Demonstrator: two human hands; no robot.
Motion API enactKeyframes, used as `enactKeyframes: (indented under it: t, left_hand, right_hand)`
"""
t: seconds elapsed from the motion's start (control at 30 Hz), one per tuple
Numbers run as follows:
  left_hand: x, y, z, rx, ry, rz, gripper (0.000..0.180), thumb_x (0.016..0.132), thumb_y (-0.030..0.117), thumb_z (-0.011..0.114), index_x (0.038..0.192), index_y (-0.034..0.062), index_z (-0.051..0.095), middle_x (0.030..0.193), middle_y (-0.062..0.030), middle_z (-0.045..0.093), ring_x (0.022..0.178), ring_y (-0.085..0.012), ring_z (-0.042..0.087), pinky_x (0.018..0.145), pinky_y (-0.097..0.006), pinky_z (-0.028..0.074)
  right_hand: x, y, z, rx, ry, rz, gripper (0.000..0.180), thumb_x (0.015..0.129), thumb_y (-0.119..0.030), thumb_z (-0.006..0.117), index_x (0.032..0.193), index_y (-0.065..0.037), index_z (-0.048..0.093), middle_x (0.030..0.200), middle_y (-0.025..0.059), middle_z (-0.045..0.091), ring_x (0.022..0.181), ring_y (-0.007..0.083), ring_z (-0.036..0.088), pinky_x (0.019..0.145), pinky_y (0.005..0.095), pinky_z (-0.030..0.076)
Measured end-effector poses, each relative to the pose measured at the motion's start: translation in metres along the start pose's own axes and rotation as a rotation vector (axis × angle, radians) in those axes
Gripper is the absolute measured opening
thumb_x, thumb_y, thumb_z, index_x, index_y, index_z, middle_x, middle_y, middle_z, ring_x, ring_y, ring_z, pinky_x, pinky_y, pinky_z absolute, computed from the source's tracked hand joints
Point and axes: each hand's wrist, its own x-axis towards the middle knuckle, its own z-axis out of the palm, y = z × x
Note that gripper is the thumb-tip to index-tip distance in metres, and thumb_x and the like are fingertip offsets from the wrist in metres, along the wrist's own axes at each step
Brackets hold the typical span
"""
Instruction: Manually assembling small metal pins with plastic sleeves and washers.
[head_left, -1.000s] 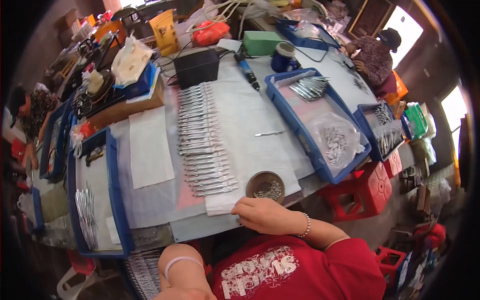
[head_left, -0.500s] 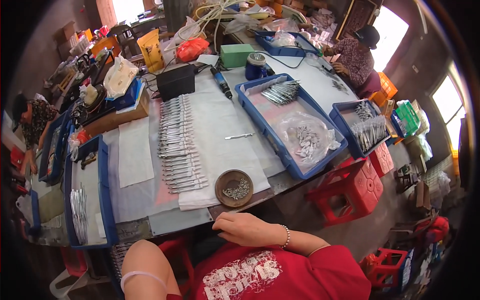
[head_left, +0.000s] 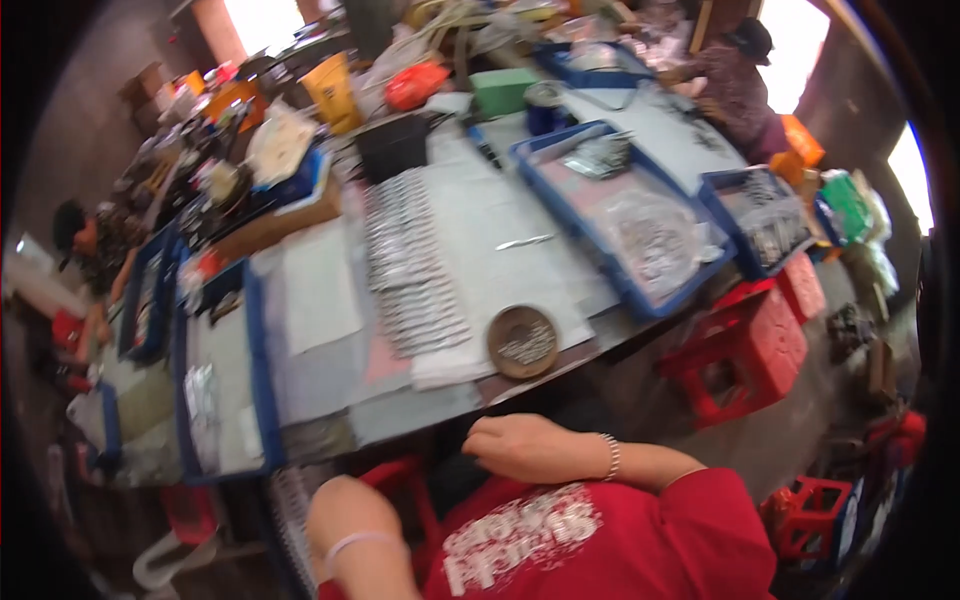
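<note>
My right hand (head_left: 515, 446), with a beaded bracelet at the wrist, hovers before the table's front edge. Its fingers are curled closed, and anything inside them is hidden. Lower left, my left hand (head_left: 348, 510) is bent at the wrist above a pale bangle, its fingers out of sight. Nearest the right hand, a round brown bowl (head_left: 494, 352) of small metal parts sits at the table edge. Beyond it, one slim silver metal tool (head_left: 524, 242) lies alone on a white cloth (head_left: 480, 205). Many similar slim metal tools (head_left: 408, 260) lie in a long column to its left.
Blue trays (head_left: 560, 225) with metal pieces and a plastic bag stand right; another blue tray (head_left: 262, 370) is left. A black box (head_left: 392, 148) and green box (head_left: 503, 92) sit farther back. Red stools (head_left: 745, 350) stand right. People work at far left and far right.
The whole view has shifted and blurred, the table and both hands now appearing farther right. My hands keep nearly the same pose, and the things on the table stay in place.
</note>
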Motion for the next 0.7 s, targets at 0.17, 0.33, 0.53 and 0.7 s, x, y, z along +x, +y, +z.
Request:
enactKeyframes:
  t: [0.17,0.33,0.53,0.7]
  left_hand:
    - [-0.029,0.011,-0.063,0.714,-0.338,0.327,0.017,0.088,0.012,0.054,0.104,0.0084,0.059,0.091,0.0017,0.057,0.086,-0.0132,0.050,0.075,-0.032,0.038]
    - [-0.065,0.060,-0.151,0.757,-0.853,-0.610,0.010,0.078,0.014,0.063,0.079,0.0061,0.057,0.079,-0.0054,0.058,0.069,-0.0160,0.057,0.056,-0.034,0.045]
    - [-0.014,0.124,-0.248,1.625,-0.773,-1.132,0.017,0.077,0.006,0.062,0.094,0.0056,0.058,0.087,-0.0097,0.060,0.074,-0.0282,0.059,0.063,-0.035,0.046]
    - [0.048,0.133,-0.337,1.926,-0.293,-1.450,0.017,0.088,0.013,0.057,0.096,-0.0017,0.060,0.074,0.0009,0.059,0.068,-0.0055,0.052,0.061,-0.021,0.043]
  right_hand:
    - [0.026,-0.018,-0.003,0.183,-0.092,0.085,0.019,0.075,-0.003,0.063,0.094,-0.001,0.057,0.091,0.0135,0.058,0.082,0.0308,0.060,0.068,0.0358,0.050]
    - [0.037,-0.017,-0.003,0.232,-0.134,0.316,0.015,0.074,0.005,0.060,0.088,0.002,0.058,0.085,0.0146,0.059,0.074,0.0282,0.060,0.064,0.0306,0.047]
    - [0.084,-0.004,0.009,0.421,-0.342,0.328,0.014,0.073,0.006,0.059,0.087,0.003,0.059,0.081,0.0115,0.060,0.069,0.0192,0.058,0.063,0.0256,0.044]
    - [0.112,-0.012,0.018,0.460,-0.399,0.273,0.013,0.075,0.003,0.061,0.088,0.001,0.059,0.081,0.0108,0.060,0.066,0.0198,0.059,0.061,0.0271,0.046]
